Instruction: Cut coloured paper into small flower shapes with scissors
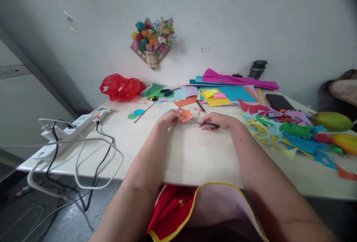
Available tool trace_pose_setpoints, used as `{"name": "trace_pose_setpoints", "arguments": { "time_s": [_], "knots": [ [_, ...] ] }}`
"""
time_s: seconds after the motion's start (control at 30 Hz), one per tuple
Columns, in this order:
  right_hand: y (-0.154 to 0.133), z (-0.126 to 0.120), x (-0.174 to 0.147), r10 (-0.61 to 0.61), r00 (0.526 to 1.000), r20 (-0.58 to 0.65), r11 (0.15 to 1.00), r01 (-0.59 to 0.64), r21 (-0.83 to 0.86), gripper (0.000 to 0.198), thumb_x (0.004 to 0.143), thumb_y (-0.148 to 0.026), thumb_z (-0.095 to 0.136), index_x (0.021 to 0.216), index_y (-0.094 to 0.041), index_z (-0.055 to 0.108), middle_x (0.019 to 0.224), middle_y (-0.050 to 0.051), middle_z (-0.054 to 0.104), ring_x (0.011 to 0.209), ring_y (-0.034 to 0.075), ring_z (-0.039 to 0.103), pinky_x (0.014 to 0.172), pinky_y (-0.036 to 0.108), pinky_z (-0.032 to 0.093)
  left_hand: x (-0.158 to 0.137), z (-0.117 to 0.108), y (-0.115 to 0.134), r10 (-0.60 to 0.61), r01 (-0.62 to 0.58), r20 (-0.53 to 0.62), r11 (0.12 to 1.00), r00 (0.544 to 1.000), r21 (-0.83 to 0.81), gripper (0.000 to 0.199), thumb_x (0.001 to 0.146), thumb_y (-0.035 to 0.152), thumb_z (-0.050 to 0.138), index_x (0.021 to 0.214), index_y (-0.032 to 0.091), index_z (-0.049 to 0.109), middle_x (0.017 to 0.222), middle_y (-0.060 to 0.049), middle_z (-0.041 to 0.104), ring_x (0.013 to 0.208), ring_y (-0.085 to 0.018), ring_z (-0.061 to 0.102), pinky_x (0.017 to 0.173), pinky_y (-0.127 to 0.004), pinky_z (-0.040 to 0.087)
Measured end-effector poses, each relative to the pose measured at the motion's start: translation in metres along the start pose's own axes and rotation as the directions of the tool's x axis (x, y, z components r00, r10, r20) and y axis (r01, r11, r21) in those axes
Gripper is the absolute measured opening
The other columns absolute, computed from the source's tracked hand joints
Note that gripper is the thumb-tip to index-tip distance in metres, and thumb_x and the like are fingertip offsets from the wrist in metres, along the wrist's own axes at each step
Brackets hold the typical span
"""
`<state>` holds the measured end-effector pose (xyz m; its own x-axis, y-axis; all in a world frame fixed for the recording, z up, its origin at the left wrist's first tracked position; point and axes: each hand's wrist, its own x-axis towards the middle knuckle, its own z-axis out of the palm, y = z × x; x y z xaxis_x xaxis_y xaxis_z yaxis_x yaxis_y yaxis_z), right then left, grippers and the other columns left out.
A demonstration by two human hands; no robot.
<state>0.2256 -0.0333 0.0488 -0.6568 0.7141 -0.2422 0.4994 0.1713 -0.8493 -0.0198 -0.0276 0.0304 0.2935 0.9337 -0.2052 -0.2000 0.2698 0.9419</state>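
Note:
My left hand (170,118) pinches an orange paper flower (186,114) with rounded petals, held just above the pale table. In my right hand (219,121) are scissors with black handles (209,124). Their thin metal blades point left and reach the lower edge of the flower. Whether the blades are parted there is too small to tell. Behind the hands lie a dark pencil (200,106) and small orange scraps. Left of my left hand rest a blue paper circle (138,112) and a green one.
Several coloured paper scraps (298,128) cover the table's right side, near a phone (279,102) and a green mango-like fruit (331,121). Paper sheets (240,94), a second pair of scissors (169,92) and a red plastic bag (121,87) lie at the back. A power strip (65,136) with cables sits left.

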Motion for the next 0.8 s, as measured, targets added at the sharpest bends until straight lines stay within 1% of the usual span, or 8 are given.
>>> {"name": "trace_pose_setpoints", "arguments": {
  "time_s": [0.2,0.37,0.53,0.8],
  "knots": [
    [-0.0033,0.0011,-0.0022,-0.009,1.0,-0.025,1.0,0.009,0.003,0.045,0.058,-0.048,0.083,0.082,-0.013,0.07,0.051,-0.006,0.05,0.042,0.005,0.036,0.046,0.023,0.025,0.0014,-0.0006,-0.0011,0.007,-0.006,0.026,0.999,1.0,-0.043,0.022,0.061,-0.001,0.072,0.074,0.011,0.059,0.068,-0.006,0.071,0.061,-0.02,0.071,0.07,-0.033,0.059],
    [-0.0023,0.0003,-0.0012,-0.023,1.0,-0.022,1.0,0.022,-0.005,0.045,0.058,-0.048,0.083,0.084,-0.013,0.071,0.051,-0.006,0.051,0.042,0.005,0.037,0.045,0.022,0.026,0.0022,-0.0016,-0.0018,0.013,-0.012,0.004,0.998,1.0,-0.063,0.023,0.06,-0.003,0.069,0.073,0.011,0.057,0.069,-0.006,0.071,0.06,-0.02,0.071,0.07,-0.034,0.06],
    [-0.0042,0.0016,-0.0021,-0.008,1.0,-0.029,1.0,0.008,0.013,0.046,0.057,-0.047,0.084,0.084,-0.013,0.07,0.051,-0.006,0.051,0.042,0.006,0.038,0.046,0.023,0.028,0.0052,-0.0037,-0.0033,0.02,-0.02,0.0,0.996,1.0,-0.083,0.024,0.06,-0.003,0.068,0.073,0.012,0.055,0.07,-0.005,0.071,0.061,-0.02,0.072,0.07,-0.035,0.061],
    [-0.0082,0.004,-0.0035,0.01,0.999,-0.043,0.999,-0.008,0.037,0.049,0.053,-0.049,0.086,0.084,-0.014,0.07,0.052,-0.005,0.053,0.043,0.007,0.042,0.046,0.023,0.032,0.0059,-0.0034,-0.0029,0.025,-0.027,-0.023,0.995,0.999,-0.097,0.022,0.058,-0.003,0.067,0.071,0.012,0.056,0.065,-0.004,0.069,0.056,-0.018,0.069,0.065,-0.031,0.06]
  ]
}}
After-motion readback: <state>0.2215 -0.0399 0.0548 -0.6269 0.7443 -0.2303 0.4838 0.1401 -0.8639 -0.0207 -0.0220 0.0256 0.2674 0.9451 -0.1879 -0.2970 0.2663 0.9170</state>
